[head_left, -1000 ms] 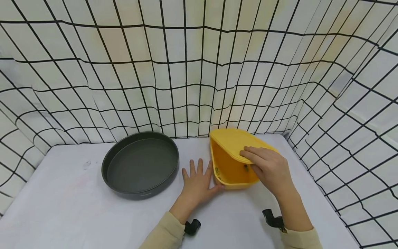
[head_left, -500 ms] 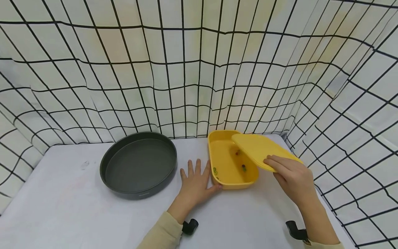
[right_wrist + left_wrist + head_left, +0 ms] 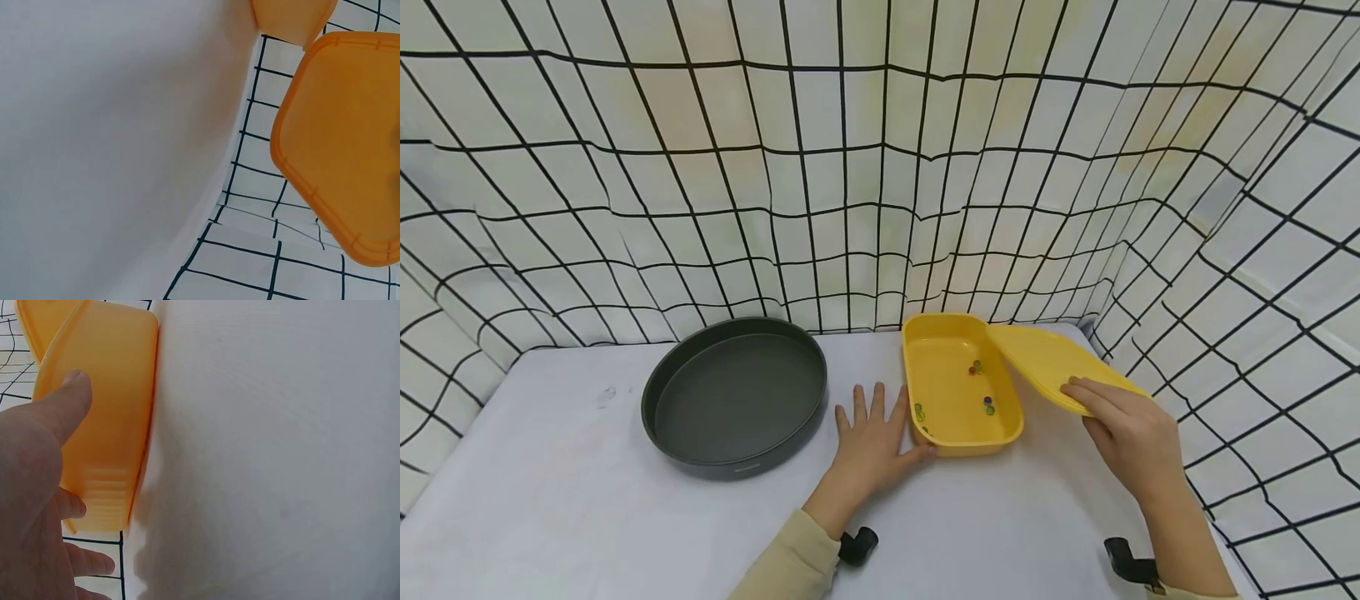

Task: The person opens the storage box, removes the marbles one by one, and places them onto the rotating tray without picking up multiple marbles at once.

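A yellow rectangular container [image 3: 958,439] sits uncovered at the right of the table, with several small glassy beads [image 3: 988,406] in green, red and blue on its floor. My left hand [image 3: 872,446] is spread flat beside it, fingers straight, the thumb touching the near left corner. In the left wrist view that thumb [image 3: 75,403] lies against the container's wall [image 3: 115,412]. My right hand [image 3: 1131,433] pinches the near edge of the yellow lid [image 3: 1060,362], which is held tilted to the right of the container. The right wrist view shows the lid's underside [image 3: 344,137].
A round dark grey pan [image 3: 737,396] stands to the left of my left hand on the white-covered table [image 3: 587,492]. White cloth walls with a black grid [image 3: 850,167] rise behind and on the right, close to the lid.
My right hand has lifted the lid off the container and carried it right, baring the beads inside. The left hand stays at the container's corner.
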Motion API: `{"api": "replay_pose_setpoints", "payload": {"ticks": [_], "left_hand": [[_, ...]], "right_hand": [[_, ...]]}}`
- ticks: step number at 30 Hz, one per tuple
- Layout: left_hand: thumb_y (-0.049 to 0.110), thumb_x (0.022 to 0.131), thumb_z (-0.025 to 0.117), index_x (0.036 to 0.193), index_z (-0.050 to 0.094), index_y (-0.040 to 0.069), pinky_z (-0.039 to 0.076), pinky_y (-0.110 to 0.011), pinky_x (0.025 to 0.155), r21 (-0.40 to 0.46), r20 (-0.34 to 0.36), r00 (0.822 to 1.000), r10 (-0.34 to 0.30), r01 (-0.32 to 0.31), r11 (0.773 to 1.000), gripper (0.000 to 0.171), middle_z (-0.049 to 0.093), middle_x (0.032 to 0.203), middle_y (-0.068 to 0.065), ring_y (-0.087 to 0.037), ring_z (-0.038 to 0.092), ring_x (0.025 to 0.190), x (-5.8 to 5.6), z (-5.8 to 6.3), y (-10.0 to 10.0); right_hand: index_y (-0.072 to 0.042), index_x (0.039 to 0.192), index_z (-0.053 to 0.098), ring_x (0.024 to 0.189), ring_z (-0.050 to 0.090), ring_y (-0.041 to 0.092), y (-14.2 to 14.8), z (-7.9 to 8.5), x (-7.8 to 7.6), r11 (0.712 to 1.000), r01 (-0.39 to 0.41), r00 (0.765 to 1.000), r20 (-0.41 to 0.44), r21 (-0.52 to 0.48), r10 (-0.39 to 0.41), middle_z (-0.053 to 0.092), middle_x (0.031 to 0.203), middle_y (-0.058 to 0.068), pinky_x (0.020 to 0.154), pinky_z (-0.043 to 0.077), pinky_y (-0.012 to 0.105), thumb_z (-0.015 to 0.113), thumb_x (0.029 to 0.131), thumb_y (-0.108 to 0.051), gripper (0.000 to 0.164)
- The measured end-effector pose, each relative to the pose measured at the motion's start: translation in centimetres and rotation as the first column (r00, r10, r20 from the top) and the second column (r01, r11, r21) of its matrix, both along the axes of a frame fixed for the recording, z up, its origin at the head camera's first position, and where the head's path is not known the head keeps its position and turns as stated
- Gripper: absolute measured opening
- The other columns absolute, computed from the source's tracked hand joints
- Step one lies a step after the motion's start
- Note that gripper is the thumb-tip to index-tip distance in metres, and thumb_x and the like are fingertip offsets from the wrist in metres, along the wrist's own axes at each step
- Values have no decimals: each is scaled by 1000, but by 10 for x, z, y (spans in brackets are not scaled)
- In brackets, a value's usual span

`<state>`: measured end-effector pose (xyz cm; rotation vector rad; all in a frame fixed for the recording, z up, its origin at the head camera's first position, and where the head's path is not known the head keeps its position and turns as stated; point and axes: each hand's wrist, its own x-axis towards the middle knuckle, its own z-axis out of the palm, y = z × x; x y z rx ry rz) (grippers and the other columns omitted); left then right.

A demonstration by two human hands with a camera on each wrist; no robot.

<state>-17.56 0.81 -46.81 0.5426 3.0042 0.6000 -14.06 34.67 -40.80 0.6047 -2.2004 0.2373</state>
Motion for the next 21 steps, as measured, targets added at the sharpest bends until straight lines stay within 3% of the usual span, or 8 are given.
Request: {"api": "replay_pose_setpoints", "payload": {"ticks": [12,21], "left_hand": [[79,83,54,160,22,19,12,-80,111,0,7,1000,1,-1,1000,103,20,161,-26,-56,7,147,1,1,0],[77,84,56,160,24,18,13,-80,111,4,8,1000,-1,1,1000,101,21,161,-27,-57,8,146,1,2,-1]], "right_hand": [[-19,117,76,89,73,29,12,-6,-6,999,38,999,25,8,-38,76,108,4,73,59,48,61,85,-6,38],[-19,120,74,94,72,31,19,-10,-12,994,94,984,146,49,-101,75,112,5,72,61,48,64,87,-4,37]]}}
